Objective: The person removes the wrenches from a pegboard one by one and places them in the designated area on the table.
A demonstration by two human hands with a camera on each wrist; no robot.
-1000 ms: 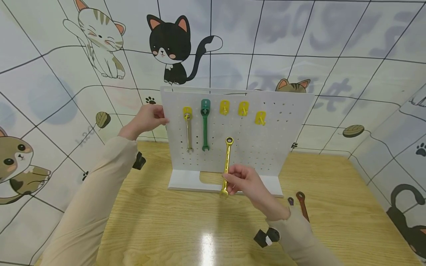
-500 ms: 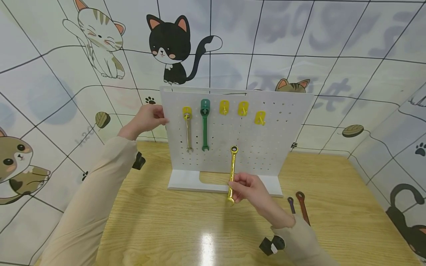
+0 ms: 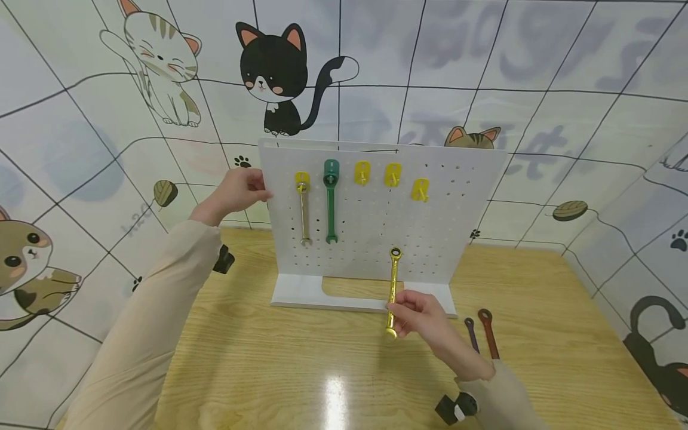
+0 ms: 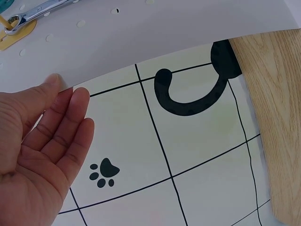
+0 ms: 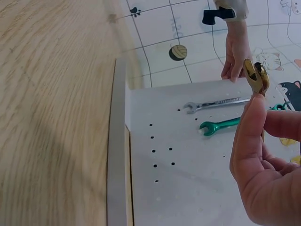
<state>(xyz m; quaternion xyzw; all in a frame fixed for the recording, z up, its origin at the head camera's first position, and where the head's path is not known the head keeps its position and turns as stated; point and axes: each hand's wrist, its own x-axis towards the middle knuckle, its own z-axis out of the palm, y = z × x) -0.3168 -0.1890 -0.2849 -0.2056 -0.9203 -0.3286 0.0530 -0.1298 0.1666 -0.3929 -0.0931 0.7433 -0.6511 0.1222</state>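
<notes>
My right hand [image 3: 421,316] pinches a gold combination wrench [image 3: 393,286] near its lower, open end, with the ring end up, in front of the white pegboard [image 3: 355,239]. In the right wrist view the open end of the gold wrench [image 5: 256,80] sticks out past the fingers. At the pegboard's left edge my left hand [image 3: 239,190] grips the board, thumb on the front and fingers behind, as the left wrist view shows. A silver wrench [image 3: 304,215] and a green wrench [image 3: 331,209] hang from hooks on the board's left half.
Three yellow hooks, a left one [image 3: 362,174], a middle one [image 3: 393,175] and a right one [image 3: 420,190], hold nothing. A small purple wrench [image 3: 471,333] and a brown-red wrench [image 3: 488,331] lie on the wooden table [image 3: 279,364] at right, beside the right forearm. A cat-patterned wall stands behind.
My right hand has moved right and down, toward me, carrying the gold wrench away from the middle of the pegboard. The left hand stays at the board's edge.
</notes>
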